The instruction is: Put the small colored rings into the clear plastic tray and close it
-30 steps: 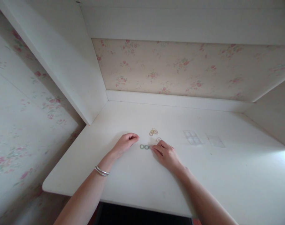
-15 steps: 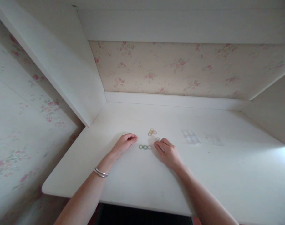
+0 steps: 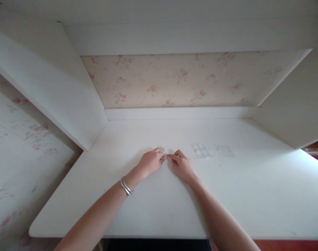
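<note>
My left hand (image 3: 151, 162) rests low over the white desk, its fingers bent and pressed together. Facing it, my right hand (image 3: 183, 167) has its index finger reaching to the left hand's fingertips, the other fingers curled. A small pale thing (image 3: 165, 157), ring-like but blurred, shows where the fingertips of both hands meet. Just behind the left fingers lies a little pile of yellowish rings (image 3: 161, 148), partly covered by that hand. The green rings in the earlier picture are out of sight, at the place where my left hand now is.
To the right of my hands lies a clear plastic box with compartments (image 3: 201, 151), and beside it a flat clear plastic piece (image 3: 225, 151). White side panels and a back ledge (image 3: 179, 113) bound the desk (image 3: 153, 209). A silver bracelet (image 3: 126, 186) circles my left wrist.
My left hand has moved right, over where the green rings lay, and its fingertips now meet those of my right hand. The camera view has turned somewhat to the right.
</note>
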The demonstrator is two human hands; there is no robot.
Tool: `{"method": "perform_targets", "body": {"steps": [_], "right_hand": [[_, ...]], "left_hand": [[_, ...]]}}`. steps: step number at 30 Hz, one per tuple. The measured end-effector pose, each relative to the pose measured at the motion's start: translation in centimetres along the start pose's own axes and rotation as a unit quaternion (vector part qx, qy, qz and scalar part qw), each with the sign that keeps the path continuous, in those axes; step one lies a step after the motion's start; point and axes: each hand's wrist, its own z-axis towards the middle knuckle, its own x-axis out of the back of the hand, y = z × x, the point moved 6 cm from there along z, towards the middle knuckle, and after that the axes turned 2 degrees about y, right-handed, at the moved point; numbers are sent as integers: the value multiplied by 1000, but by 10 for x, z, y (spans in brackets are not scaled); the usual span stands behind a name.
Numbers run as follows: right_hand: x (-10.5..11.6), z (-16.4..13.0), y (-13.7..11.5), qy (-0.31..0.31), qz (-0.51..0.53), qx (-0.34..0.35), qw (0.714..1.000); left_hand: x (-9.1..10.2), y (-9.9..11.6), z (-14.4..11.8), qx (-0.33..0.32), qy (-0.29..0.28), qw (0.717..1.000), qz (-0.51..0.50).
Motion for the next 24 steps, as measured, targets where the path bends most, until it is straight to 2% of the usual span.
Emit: {"method": "perform_targets", "body": {"steps": [3,8,13,17,19,24], "right_hand": [[-1,-1,-3,-27,-49,8,998],[0,0,-3,-31,-61,-9,998],[1,-1,1,-26,-56,-39,997],[0,0,2,-34,-45,-48,997],[0,0,2,-40,-45,-56,997],[1,1,1,-48,-44,-73,995]], "left_hand": [[-8,0,7,-14,-19,999,35],[-16,3,13,-40,-48,996,65],[-11,3,13,-45,-52,997,44],[7,-1,-1,-29,-17,999,20],[11,-2,-13,-24,-18,999,29],[3,-2,-37,-19,-46,995,90]]}}
